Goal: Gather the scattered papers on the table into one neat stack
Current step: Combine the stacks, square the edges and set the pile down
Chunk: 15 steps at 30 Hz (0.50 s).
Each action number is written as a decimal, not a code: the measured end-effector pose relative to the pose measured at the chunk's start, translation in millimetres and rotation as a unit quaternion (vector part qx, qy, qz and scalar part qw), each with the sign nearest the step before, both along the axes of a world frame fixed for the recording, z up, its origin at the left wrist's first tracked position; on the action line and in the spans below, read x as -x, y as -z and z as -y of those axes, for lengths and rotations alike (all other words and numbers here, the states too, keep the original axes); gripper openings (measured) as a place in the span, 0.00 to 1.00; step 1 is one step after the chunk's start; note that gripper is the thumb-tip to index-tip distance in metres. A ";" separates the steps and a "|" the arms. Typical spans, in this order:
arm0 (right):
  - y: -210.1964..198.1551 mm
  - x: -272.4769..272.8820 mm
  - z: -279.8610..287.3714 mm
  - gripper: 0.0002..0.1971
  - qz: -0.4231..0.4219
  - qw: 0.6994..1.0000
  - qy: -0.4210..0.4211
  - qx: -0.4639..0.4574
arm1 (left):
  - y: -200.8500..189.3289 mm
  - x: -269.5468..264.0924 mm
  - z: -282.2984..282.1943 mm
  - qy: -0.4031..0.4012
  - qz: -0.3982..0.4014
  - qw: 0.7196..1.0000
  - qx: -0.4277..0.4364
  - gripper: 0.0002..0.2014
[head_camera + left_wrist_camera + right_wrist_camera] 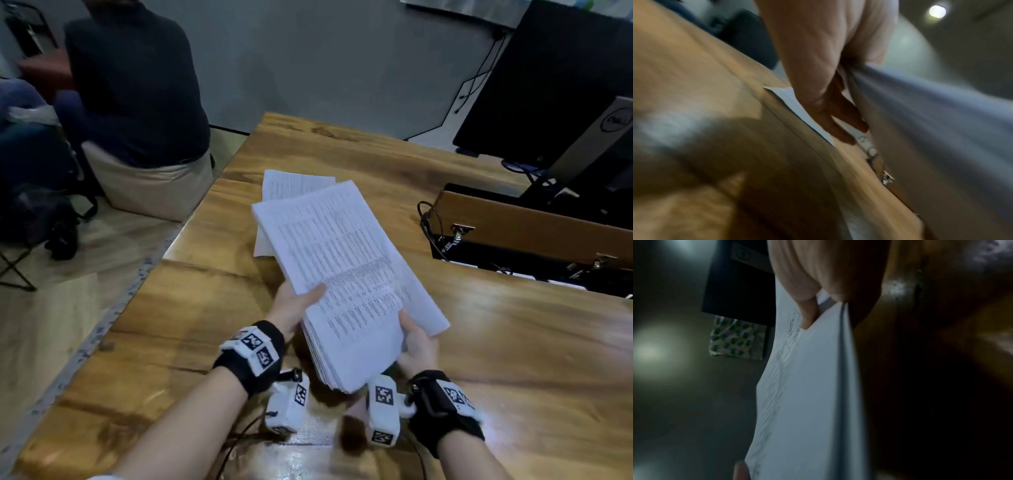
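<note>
**Both hands hold the paper stack above the table**

The left hand grips the thick stack of printed papers at its near left edge: the thumb lies flat on the top sheet, and the left wrist view shows its fingers spread under the stack. The right hand holds the near right corner, thumb on top and fingers beneath, closed on the sheets. The stack is tilted and lifted off the wooden table, its edges uneven. Beyond it, a few more loose sheets lie flat on the table, partly covered from view by the stack. A monitor stands at the far right.
</note>
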State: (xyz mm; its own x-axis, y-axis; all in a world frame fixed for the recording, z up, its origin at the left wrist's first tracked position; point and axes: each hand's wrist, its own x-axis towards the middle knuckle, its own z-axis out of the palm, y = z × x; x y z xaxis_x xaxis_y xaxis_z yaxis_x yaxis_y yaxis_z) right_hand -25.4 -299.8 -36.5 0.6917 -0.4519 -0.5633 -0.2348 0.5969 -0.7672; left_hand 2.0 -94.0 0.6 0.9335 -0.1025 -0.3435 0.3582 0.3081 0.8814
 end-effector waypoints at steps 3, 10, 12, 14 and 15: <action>8.7 9.6 1.5 0.19 -0.027 0.999 -0.033 -0.018 | -0.8 -2.9 11.9 0.015 0.019 0.998 -0.062 0.22; -5.4 15.8 41.4 0.25 -0.018 0.971 -0.221 -0.091 | -8.5 -19.6 -16.6 0.069 0.037 0.981 -0.178 0.22; -7.7 12.4 34.0 0.26 -0.058 0.949 -0.308 0.016 | -5.7 -24.3 -25.3 0.084 0.028 0.977 -0.193 0.24; -8.6 5.3 16.3 0.21 -0.063 0.938 -0.330 0.079 | -1.7 -27.1 -28.9 0.079 0.034 0.977 -0.195 0.25; -8.6 1.5 8.3 0.18 -0.053 0.939 -0.323 0.108 | -0.5 -28.5 -29.1 0.068 0.043 0.978 -0.193 0.24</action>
State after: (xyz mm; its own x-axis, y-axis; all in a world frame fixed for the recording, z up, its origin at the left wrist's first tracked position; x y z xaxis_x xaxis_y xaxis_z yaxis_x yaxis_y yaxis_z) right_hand -26.9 -308.1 -27.9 0.8054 -0.0685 -0.5887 -0.5770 0.1367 -0.8052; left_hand 30.5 -64.9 1.2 0.9474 -0.1063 -0.3018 0.2920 -0.0981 0.9514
